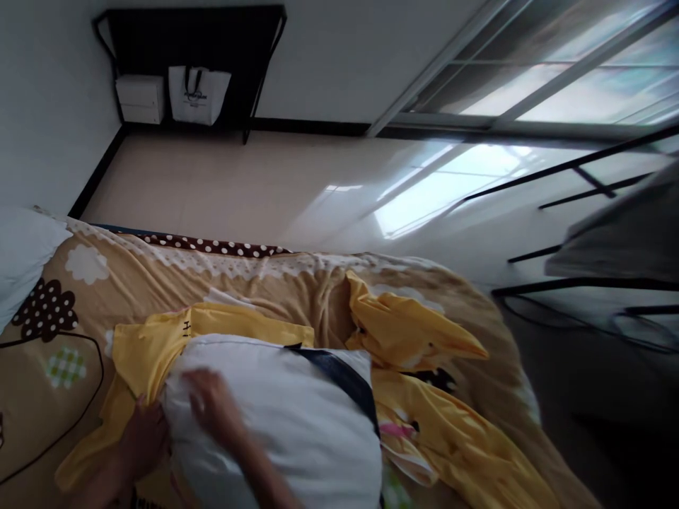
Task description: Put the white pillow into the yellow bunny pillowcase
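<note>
A plump white pillow (276, 410) with a dark blue band (344, 382) lies on the bed in front of me. A yellow shirt (153, 346) with dark lettering is spread beside and partly under its left end. At that end, my left hand (146, 435) is closed on the yellow cloth against the pillow's edge. My right hand (215, 406) is over the pillow's upper left part, blurred, its fingers bent and apart with nothing seen in them. Whether it touches the pillow is unclear. More yellow clothing (414, 325) lies crumpled to the right.
The patterned tan blanket (276, 283) covers the bed. A black cable (100, 360) runs across its left side, near another white pillow (26, 247). Beyond are a black shelf (191, 35) with a white bag (196, 102), a window, and a black metal rack (573, 286) at right.
</note>
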Motion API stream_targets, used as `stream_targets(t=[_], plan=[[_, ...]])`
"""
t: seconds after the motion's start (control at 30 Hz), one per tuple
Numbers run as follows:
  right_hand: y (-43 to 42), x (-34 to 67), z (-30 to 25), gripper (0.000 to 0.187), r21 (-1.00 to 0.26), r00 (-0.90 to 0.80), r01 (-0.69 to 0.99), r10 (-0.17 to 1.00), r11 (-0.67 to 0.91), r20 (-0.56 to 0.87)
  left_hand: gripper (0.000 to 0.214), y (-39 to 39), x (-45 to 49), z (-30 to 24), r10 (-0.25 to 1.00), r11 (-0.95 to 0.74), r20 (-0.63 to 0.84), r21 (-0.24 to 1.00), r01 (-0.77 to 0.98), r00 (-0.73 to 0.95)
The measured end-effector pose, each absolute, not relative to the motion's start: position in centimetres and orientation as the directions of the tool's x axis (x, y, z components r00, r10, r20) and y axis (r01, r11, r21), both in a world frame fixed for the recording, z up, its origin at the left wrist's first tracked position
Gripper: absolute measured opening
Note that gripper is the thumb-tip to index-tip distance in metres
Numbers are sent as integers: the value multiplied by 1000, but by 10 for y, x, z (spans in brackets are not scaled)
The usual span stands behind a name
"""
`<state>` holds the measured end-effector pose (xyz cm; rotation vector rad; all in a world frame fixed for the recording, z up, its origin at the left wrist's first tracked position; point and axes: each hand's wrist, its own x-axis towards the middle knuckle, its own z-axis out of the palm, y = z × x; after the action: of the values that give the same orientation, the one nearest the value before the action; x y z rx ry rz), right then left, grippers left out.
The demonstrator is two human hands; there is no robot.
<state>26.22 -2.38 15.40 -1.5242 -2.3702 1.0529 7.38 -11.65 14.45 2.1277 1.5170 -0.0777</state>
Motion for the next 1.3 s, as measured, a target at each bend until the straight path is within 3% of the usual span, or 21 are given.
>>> stream_targets(t=[0.13, 0.27, 0.4, 0.53, 0.73, 0.83, 0.9, 0.97, 1.03, 1.13, 1.2, 1.3], plan=[[45, 288, 149, 76, -426, -335, 896, 820, 124, -465, 38, -81, 79, 137, 913, -178, -326, 219, 959, 244], [25, 286, 139, 62, -451, -465, 858, 749, 248, -472, 46, -37, 74, 138, 955, -35, -293, 50, 998, 49], [-14, 259, 137, 37, -499, -575, 798, 673, 338, -465, 31, -7, 85, 142, 961, -9, -273, 77, 997, 30], [-17, 240, 136, 23, -575, -687, 704, 605, 418, -402, 25, -10, 98, 149, 965, -21, -255, 133, 991, 55], [6, 243, 131, 34, -525, -592, 769, 716, 364, -370, 27, -34, 100, 152, 948, 79, -318, 144, 986, -29], [11, 248, 142, 35, -548, -618, 743, 708, 384, -342, 31, -31, 100, 142, 915, 156, -391, 124, 980, -96], [17, 263, 150, 44, -577, -658, 706, 680, 410, -322, 32, -30, 99, 137, 899, 160, -426, 116, 980, -96], [29, 288, 153, 71, -547, -611, 748, 712, 376, -345, 35, -31, 98, 135, 886, 154, -454, 108, 982, -89], [42, 313, 151, 96, -461, -502, 839, 741, 290, -447, 38, -31, 98, 135, 878, 139, -473, 95, 986, -78], [48, 326, 145, 105, -381, -446, 889, 667, 254, -597, 34, -22, 98, 137, 871, 104, -488, 73, 992, -55], [40, 314, 144, 98, -399, -498, 865, 605, 304, -621, 32, -10, 96, 138, 874, 77, -484, 59, 995, -39], [21, 284, 151, 65, -431, -587, 809, 545, 399, -598, 33, 7, 94, 141, 889, 13, -457, 63, 998, 18]])
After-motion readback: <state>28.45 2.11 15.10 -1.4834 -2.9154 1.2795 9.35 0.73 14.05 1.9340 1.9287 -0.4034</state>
